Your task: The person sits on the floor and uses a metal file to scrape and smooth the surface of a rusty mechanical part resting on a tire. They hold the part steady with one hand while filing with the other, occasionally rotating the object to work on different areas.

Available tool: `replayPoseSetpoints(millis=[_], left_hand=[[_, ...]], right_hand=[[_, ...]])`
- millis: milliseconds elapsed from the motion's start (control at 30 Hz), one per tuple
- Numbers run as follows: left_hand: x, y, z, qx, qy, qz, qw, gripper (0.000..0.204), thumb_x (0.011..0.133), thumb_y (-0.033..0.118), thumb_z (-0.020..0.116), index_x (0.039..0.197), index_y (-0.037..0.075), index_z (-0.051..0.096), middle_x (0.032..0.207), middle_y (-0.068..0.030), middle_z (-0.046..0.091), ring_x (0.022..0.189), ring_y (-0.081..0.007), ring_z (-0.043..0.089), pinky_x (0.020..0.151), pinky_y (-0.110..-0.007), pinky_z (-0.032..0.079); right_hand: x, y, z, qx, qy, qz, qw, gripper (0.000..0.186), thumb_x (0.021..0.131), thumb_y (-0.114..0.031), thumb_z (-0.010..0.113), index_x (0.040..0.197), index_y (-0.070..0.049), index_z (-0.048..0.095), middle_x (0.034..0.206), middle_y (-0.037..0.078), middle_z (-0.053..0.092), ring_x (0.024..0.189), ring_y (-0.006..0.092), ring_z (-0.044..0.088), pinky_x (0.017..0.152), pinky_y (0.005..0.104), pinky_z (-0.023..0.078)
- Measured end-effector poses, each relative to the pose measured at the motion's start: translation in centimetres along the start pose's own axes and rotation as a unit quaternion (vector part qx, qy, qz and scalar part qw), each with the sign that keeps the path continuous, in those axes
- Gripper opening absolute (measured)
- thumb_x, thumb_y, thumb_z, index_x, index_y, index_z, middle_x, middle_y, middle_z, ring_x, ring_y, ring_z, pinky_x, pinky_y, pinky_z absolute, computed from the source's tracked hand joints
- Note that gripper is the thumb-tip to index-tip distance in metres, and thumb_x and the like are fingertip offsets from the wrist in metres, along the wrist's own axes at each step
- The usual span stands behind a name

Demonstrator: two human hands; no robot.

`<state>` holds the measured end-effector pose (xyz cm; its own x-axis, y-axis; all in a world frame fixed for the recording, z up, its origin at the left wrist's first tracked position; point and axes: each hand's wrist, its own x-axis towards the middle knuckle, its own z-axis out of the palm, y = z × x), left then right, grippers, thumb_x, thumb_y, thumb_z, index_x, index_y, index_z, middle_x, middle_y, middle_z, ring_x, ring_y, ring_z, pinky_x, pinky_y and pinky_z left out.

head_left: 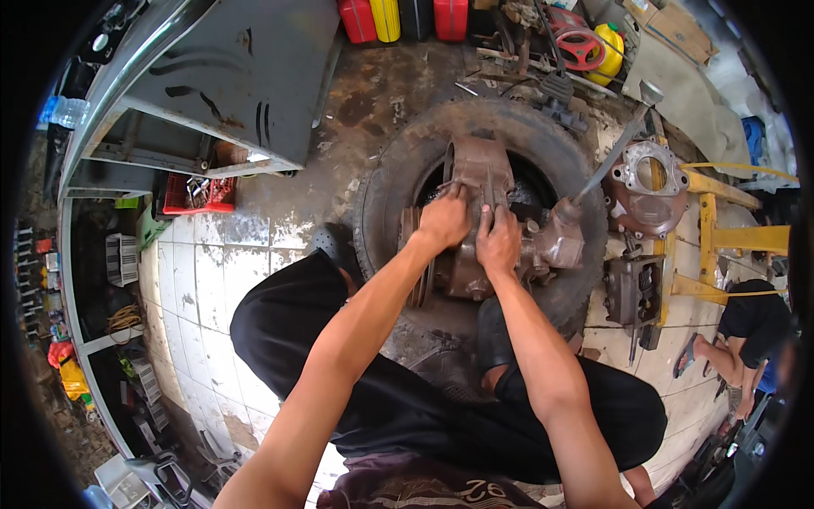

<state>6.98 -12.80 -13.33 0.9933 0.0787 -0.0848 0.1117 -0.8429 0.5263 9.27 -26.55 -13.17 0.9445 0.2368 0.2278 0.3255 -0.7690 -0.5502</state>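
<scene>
Brown metal housing [465, 263] lies on tyre [398, 170], within outer edge, under both hands; main body's long axis runs far edge to near. Left hand [445, 219] touches left side, fingers curled, slightly nearer far end. Right hand [498, 239] just beside, fingers bent; cannot tell whether either pinches anything.

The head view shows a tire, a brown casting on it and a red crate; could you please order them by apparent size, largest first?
1. Tire, partly covered
2. Brown casting, partly behind the hands
3. Red crate, clearly smallest here
</scene>
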Motion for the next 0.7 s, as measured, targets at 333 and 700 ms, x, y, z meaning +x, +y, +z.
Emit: replayPoseSetpoints(millis=[333,700], left_hand=[[-1.1,0.1,0.5,0.001,0.027,0.02,0.999,0.039,0.088,0.015,0.051,0.122,-0.005,0.051,0.124,-0.0244,0.055,0.112,-0.0414,0.057,0.091,-0.047,0.051],[-1.3,-0.4,0.6,0.007,0.075,0.103,0.992,0.037,0.089,0.016,0.05,0.119,-0.007,0.05,0.125,-0.0264,0.053,0.114,-0.0424,0.056,0.089,-0.048,0.052]], right_hand=[[-0.1,0.4,0.4,-0.002,0.015,-0.003,1.0,0.028,0.097,-0.027,0.053,0.086,-0.001,0.058,0.087,0.019,0.063,0.088,0.0376,0.059,0.081,0.0488,0.044],[0.1,0.0,-0.2,-0.003,0.015,0.0,1.0,0.028,0.097,-0.028,0.053,0.085,-0.002,0.057,0.087,0.019,0.063,0.088,0.038,0.059,0.081,0.0489,0.044]])
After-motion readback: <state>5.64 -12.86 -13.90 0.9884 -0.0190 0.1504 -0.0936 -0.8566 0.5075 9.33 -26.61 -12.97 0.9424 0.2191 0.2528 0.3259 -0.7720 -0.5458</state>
